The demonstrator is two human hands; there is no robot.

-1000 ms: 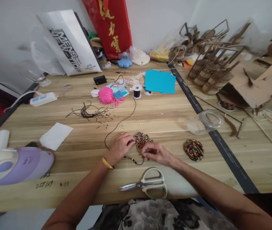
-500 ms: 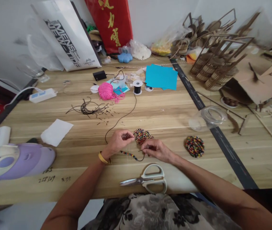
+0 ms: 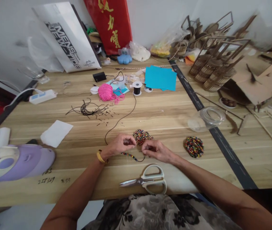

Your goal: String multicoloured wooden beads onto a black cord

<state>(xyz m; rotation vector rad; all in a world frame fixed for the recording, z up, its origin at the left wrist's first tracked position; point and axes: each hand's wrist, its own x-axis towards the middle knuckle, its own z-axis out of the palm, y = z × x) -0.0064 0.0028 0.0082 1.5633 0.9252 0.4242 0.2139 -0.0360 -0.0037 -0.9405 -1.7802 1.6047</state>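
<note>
My right hand (image 3: 157, 150) pinches the end of a thin black cord (image 3: 141, 160) between thumb and fingertips. Strung on that cord is a short row of coloured beads (image 3: 129, 155), hanging low between my hands. My left hand (image 3: 121, 143) is closed in a pinch just left of the cord's end; whatever its fingertips hold is too small to make out. Just beyond both hands lies a pile of loose multicoloured beads (image 3: 141, 136). From behind my left hand the cord runs back to a black spool (image 3: 137, 89) with white ends.
Scissors (image 3: 143, 180) lie near the front edge. To the right sit a coiled bead strand (image 3: 194, 147) and a clear coil of tubing (image 3: 211, 115). Pink yarn (image 3: 105, 92), black cord pieces (image 3: 88, 108) and blue sheets (image 3: 161, 78) lie farther back. A purple-white appliance (image 3: 26, 161) stands left.
My left hand has moved a little right and down, from the bead pile's edge toward the cord end. My right hand has stayed almost in place, still pinching the cord.
</note>
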